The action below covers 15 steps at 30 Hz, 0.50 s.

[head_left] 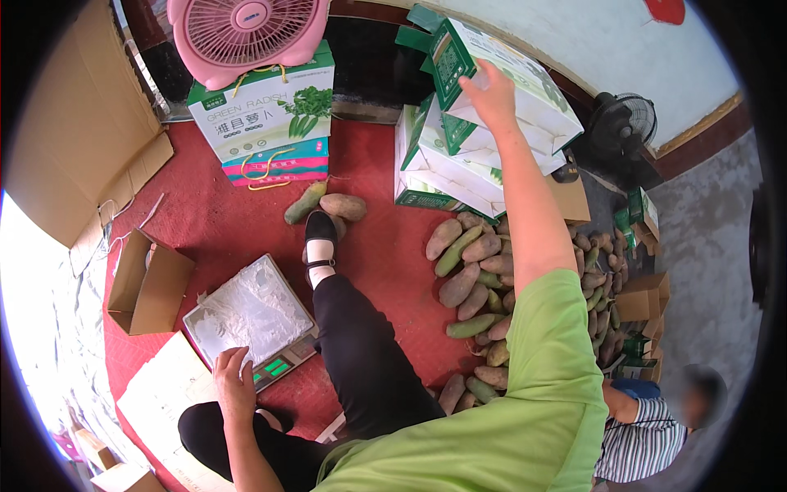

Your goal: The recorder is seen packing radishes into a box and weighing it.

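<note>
At the far right, my right hand (492, 92) reaches up to the topmost green-and-white carton (518, 105) in a leaning stack, its fingers gripping the carton's edge. Beneath it, other green-and-white cartons (455, 168) lie tilted against each other. My left hand (235, 381) hovers by the near edge of a digital scale (250, 307), its fingers loosely bent and apart, with nothing seen in them. The scale's plate bears a whitish, crumpled-looking covering, and its display glows green.
Green radishes and brownish tubers form a pile (471, 279) right of my leg. A pink fan (250, 37) sits on a carton (266, 115) at the back. Open cardboard boxes (152, 283) stand left. A person in a striped top (643, 439) is at the lower right.
</note>
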{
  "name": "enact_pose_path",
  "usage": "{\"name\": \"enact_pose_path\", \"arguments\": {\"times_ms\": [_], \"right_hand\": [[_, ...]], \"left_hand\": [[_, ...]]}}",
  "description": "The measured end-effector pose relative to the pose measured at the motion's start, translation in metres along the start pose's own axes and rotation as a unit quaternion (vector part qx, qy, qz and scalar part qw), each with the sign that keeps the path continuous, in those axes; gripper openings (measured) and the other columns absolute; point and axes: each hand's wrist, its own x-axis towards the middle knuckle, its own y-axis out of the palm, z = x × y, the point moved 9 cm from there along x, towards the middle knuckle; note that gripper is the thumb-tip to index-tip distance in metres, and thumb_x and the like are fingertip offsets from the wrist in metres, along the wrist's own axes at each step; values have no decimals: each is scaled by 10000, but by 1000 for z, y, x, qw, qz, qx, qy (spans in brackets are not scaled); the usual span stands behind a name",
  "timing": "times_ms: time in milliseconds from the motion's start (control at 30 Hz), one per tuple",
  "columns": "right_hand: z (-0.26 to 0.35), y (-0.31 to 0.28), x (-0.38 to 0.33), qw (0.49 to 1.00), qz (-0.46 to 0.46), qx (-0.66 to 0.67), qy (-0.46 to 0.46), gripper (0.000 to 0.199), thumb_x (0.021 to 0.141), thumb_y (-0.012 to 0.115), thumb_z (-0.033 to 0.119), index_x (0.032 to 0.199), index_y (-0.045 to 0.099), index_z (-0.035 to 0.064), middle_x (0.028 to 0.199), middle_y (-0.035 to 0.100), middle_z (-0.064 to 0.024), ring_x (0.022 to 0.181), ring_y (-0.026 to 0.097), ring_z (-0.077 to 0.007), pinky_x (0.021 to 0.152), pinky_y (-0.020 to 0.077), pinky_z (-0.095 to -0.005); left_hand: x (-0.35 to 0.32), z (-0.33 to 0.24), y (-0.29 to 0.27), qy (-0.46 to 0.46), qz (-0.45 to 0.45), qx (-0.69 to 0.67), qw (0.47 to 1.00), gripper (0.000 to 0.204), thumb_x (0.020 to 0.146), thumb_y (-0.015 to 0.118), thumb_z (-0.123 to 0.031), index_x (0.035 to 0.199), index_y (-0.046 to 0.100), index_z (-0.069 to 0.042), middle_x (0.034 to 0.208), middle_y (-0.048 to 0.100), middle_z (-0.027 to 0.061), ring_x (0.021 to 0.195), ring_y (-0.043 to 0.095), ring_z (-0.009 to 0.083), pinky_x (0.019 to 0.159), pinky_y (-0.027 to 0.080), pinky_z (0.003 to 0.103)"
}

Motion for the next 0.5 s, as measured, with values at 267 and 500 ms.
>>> {"name": "enact_pose_path", "arguments": {"times_ms": [267,500], "right_hand": [[-71,44,-74,639,-89,515,564,839,807,655,552,1426,314,102,1473,303,-145,1282,364,-410,977,320,-660],[-25,56,-41,601,2,575,556,922,791,450,767,1478,174,218,1499,240,-164,1330,271,-472,994,262,-710]], "left_hand": [[5,-1,5,-3,16,-1,1000,271,776,621,-11,1046,649,-7,1041,611,167,971,580,345,869,457,402],[13,-3,13,-17,34,-8,999,288,777,621,-6,1064,646,-11,1044,608,178,966,589,357,859,471,404]]}}
